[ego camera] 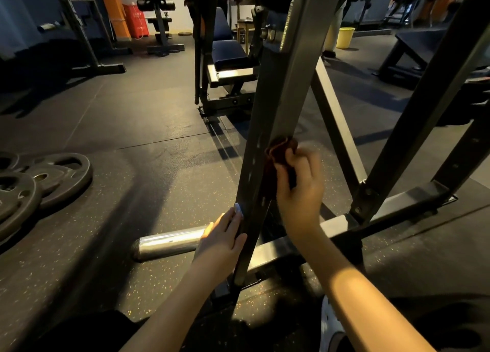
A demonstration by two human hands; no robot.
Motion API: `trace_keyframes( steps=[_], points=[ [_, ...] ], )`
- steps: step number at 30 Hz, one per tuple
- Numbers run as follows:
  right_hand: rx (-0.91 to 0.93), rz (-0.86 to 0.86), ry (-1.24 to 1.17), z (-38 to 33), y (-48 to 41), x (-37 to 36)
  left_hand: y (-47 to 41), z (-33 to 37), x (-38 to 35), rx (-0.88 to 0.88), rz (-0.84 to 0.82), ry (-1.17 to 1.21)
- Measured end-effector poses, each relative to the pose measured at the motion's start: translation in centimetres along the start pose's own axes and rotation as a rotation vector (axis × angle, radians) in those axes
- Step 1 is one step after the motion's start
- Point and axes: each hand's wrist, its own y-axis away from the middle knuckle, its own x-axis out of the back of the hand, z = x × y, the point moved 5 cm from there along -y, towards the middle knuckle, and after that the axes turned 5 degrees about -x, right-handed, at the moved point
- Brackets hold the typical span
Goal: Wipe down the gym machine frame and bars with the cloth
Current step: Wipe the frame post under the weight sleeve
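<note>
A dark steel upright post [281, 86] of the gym machine frame rises through the middle of the view, with a row of holes down its left face. My right hand [299, 187] grips a dark red cloth [281, 147] and presses it against the post's right face at mid height. My left hand [225, 235] holds the post lower down, fingers wrapped round its left edge. A chrome plate-loading bar [167, 243] sticks out to the left near the base. More slanted frame bars [413, 118] stand to the right.
Black weight plates [39, 182] lie on the rubber floor at the left. A padded bench [228, 54] stands behind the post, a yellow bucket [344, 37] farther back right, and other machines along the back wall. My knee is at the bottom edge.
</note>
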Motion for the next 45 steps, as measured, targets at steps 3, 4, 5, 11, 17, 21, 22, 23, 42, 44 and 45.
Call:
trace_keyframes(
  steps=[3, 4, 5, 11, 17, 21, 22, 23, 42, 44, 45],
  points=[
    [-0.020, -0.067, 0.072, 0.7, 2.4, -0.8, 0.0, 0.2, 0.0, 0.011, 0.007, -0.002],
    [0.000, -0.071, 0.100, 0.5, 2.2, -0.8, -0.1, 0.2, -0.1, 0.014, 0.007, -0.006],
    [0.027, -0.068, 0.128, 0.0, 1.7, -0.7, -0.1, 0.2, -0.1, 0.017, 0.003, -0.008],
    [0.069, 0.053, 0.114, -1.9, -2.2, 0.6, 0.1, 0.1, 0.0, 0.008, -0.006, -0.002],
    [-0.041, -0.096, 0.048, 1.1, 2.7, -0.9, 0.0, 0.2, 0.1, 0.016, 0.004, 0.003],
    [0.037, -0.071, 0.070, -0.8, 0.3, -0.2, 0.0, 0.1, -0.1, 0.018, 0.007, 0.003],
    [0.034, -0.045, 0.070, -1.3, -0.8, 0.2, 0.0, 0.1, -0.1, 0.016, 0.002, 0.004],
    [0.024, -0.020, 0.070, -1.6, -1.7, 0.5, 0.0, 0.0, -0.2, 0.011, -0.002, 0.004],
    [0.043, -0.012, 0.014, -0.5, -0.5, 0.2, -0.1, 0.0, 0.0, 0.003, 0.005, 0.007],
    [-0.021, -0.068, -0.006, 0.9, 1.9, -0.7, 0.0, 0.2, 0.2, 0.000, 0.013, 0.010],
    [-0.095, -0.119, -0.022, 1.8, 3.4, -1.2, 0.0, 0.2, 0.2, 0.002, 0.014, 0.010]
  ],
)
